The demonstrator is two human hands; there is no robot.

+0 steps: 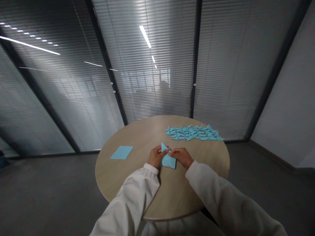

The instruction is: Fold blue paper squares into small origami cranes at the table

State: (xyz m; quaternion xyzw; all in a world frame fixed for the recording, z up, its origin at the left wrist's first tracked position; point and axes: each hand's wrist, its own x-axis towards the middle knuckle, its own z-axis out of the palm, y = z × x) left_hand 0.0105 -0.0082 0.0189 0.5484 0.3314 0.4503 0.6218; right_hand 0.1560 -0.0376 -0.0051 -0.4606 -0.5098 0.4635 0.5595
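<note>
A light blue sheet of paper, partly folded with one corner standing up, lies on the round wooden table in front of me. My left hand pinches its raised left corner, fingers closed on the paper. My right hand grips the fold from the right, its fingertips meeting the left hand's at the top of the paper. Both arms wear white sleeves.
A flat stack of light blue paper lies on the table's left side. Several folded blue paper cranes sit in rows at the far right of the table. Glass walls with blinds stand behind; grey floor surrounds the table.
</note>
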